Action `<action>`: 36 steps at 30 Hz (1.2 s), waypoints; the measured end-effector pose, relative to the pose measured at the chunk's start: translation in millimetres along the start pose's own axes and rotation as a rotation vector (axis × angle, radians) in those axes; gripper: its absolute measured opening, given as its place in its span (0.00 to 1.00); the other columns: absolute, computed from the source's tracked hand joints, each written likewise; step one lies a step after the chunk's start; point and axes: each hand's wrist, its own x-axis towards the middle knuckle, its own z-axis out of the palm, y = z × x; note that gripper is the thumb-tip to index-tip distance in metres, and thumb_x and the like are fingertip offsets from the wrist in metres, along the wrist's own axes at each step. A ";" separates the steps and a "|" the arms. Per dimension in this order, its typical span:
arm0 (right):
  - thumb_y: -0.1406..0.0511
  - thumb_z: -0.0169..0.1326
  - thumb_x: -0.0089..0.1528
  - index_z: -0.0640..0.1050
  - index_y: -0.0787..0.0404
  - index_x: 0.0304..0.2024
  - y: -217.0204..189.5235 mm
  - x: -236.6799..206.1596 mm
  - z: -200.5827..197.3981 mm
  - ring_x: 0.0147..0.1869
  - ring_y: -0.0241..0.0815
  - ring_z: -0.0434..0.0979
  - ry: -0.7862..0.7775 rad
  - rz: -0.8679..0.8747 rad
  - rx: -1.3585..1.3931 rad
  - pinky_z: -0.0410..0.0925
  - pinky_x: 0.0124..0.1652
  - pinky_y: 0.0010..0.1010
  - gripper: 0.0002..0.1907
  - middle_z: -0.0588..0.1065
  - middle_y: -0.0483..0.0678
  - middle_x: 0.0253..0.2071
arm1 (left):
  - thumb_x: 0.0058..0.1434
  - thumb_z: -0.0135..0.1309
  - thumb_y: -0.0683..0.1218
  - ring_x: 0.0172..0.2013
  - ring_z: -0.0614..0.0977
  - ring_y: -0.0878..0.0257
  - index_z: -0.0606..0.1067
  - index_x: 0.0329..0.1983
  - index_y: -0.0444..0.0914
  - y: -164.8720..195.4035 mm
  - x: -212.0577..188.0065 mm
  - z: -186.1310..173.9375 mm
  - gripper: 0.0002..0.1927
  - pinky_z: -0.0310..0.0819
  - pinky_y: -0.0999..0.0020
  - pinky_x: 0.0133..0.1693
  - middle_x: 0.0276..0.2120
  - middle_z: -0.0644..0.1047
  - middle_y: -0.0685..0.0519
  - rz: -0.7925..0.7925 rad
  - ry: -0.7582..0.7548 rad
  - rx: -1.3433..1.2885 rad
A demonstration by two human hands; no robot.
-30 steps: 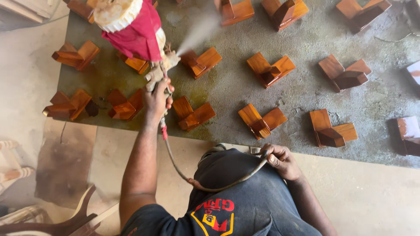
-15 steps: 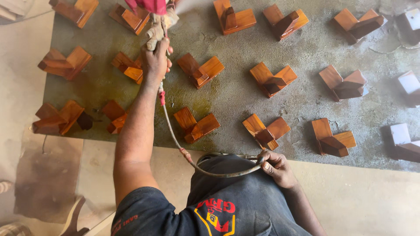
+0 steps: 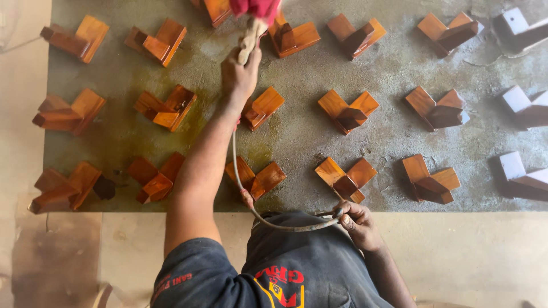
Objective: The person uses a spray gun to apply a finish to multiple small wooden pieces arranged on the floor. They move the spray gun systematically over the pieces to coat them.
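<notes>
Glossy orange-brown wooden blocks (image 3: 348,111), mottled grey mat (image 3: 302,131), red cup (image 3: 255,7)

Left arm outstretched – both hands (image 3: 240,77) clenched.

I see wood blocks (image 3: 349,110), glossy and orange-brown with varnish; a rough, matt grey slab (image 3: 302,134), stained yellow in patches; a dull, grimy hose (image 3: 274,222); and a red cloth-wrapped spray gun (image 3: 254,11).

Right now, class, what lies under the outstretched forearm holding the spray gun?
Under the left forearm lies the grey mat; a wooden corner block and the hose show beside it. Whatever it covers directly is hidden.
</notes>
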 end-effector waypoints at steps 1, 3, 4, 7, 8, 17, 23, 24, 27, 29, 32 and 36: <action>0.59 0.61 0.66 0.78 0.62 0.41 0.5 -1.5 0.2 0.46 0.37 0.71 0.006 -0.011 0.002 0.65 0.48 0.30 0.13 0.75 0.45 0.41 | 0.71 0.54 0.49 0.25 0.83 0.63 0.77 0.41 0.32 -1.6 -6.1 -5.2 0.14 0.80 0.65 0.24 0.28 0.81 0.48 0.008 0.001 0.049; 0.59 0.61 0.66 0.78 0.62 0.40 0.3 -4.4 1.6 0.45 0.36 0.70 0.020 -0.030 0.005 0.64 0.47 0.30 0.12 0.74 0.44 0.40 | 0.71 0.53 0.49 0.23 0.82 0.63 0.77 0.42 0.32 -3.8 -16.2 -14.6 0.14 0.80 0.65 0.23 0.28 0.81 0.48 -0.034 -0.016 0.164; 0.59 0.61 0.66 0.78 0.62 0.40 -0.1 -4.6 2.9 0.45 0.37 0.71 0.031 -0.014 0.030 0.65 0.47 0.30 0.12 0.74 0.44 0.40 | 0.70 0.53 0.50 0.22 0.82 0.63 0.77 0.41 0.32 -4.8 -18.2 -18.3 0.14 0.78 0.65 0.22 0.26 0.81 0.48 -0.078 -0.028 0.233; 0.60 0.61 0.66 0.78 0.62 0.40 -2.4 -1.1 6.9 0.45 0.37 0.72 0.032 0.013 0.060 0.67 0.49 0.32 0.12 0.74 0.44 0.38 | 0.71 0.52 0.49 0.20 0.81 0.61 0.77 0.41 0.33 -5.1 -14.2 -16.4 0.14 0.77 0.65 0.20 0.25 0.80 0.49 -0.163 -0.105 0.206; 0.60 0.61 0.66 0.78 0.62 0.40 -3.6 2.5 7.3 0.46 0.37 0.73 0.020 0.010 0.043 0.67 0.50 0.32 0.12 0.74 0.44 0.38 | 0.72 0.52 0.49 0.19 0.80 0.61 0.76 0.41 0.33 -4.7 -9.8 -13.5 0.14 0.77 0.65 0.19 0.25 0.80 0.49 -0.186 -0.138 0.157; 0.60 0.61 0.66 0.78 0.63 0.40 -8.6 5.8 3.4 0.42 0.33 0.69 0.022 0.015 0.034 0.62 0.42 0.25 0.12 0.74 0.42 0.38 | 0.72 0.53 0.47 0.25 0.83 0.66 0.76 0.45 0.33 3.5 4.8 -6.9 0.11 0.80 0.68 0.25 0.27 0.80 0.51 0.124 0.050 0.017; 0.61 0.61 0.65 0.78 0.63 0.39 -19.3 -1.4 -23.5 0.39 0.32 0.67 0.023 0.048 0.011 0.61 0.39 0.25 0.11 0.73 0.41 0.36 | 0.69 0.52 0.47 0.22 0.80 0.66 0.78 0.41 0.34 -0.3 -15.9 -27.8 0.11 0.76 0.68 0.20 0.26 0.79 0.53 -0.099 -0.066 0.107; 0.61 0.61 0.66 0.78 0.63 0.39 -21.1 -4.6 -27.2 0.39 0.32 0.67 0.019 0.055 0.004 0.61 0.39 0.25 0.11 0.74 0.41 0.35 | 0.70 0.52 0.48 0.21 0.79 0.66 0.78 0.39 0.35 1.9 -16.7 -31.0 0.11 0.74 0.68 0.20 0.25 0.79 0.53 -0.120 -0.058 0.119; 0.59 0.60 0.66 0.77 0.62 0.39 -27.9 -8.1 -39.5 0.43 0.31 0.71 -0.068 0.017 -0.024 0.65 0.45 0.25 0.12 0.75 0.41 0.37 | 0.70 0.53 0.49 0.19 0.77 0.67 0.78 0.36 0.35 14.7 -14.0 -36.5 0.13 0.71 0.70 0.19 0.24 0.78 0.53 -0.195 -0.011 0.063; 0.60 0.60 0.66 0.78 0.62 0.39 -33.2 -9.3 -49.3 0.43 0.31 0.70 -0.109 0.039 -0.061 0.64 0.44 0.25 0.12 0.74 0.40 0.37 | 0.69 0.52 0.49 0.18 0.77 0.69 0.77 0.37 0.35 31.0 -3.8 -37.1 0.13 0.70 0.73 0.16 0.25 0.77 0.54 -0.234 0.035 -0.117; 0.61 0.60 0.66 0.78 0.63 0.40 -36.5 -11.3 -61.9 0.42 0.30 0.69 -0.152 0.072 -0.064 0.63 0.43 0.25 0.11 0.74 0.40 0.36 | 0.68 0.52 0.49 0.15 0.75 0.68 0.73 0.35 0.33 60.7 0.0 -38.3 0.13 0.64 0.71 0.14 0.25 0.77 0.53 -0.269 0.111 -0.257; 0.61 0.60 0.66 0.78 0.63 0.40 -33.3 -11.0 -71.7 0.44 0.31 0.71 -0.203 0.058 -0.034 0.65 0.46 0.25 0.10 0.75 0.40 0.37 | 0.66 0.50 0.48 0.15 0.74 0.68 0.73 0.38 0.35 83.7 2.0 -38.4 0.10 0.63 0.72 0.14 0.29 0.79 0.56 -0.321 0.130 -0.329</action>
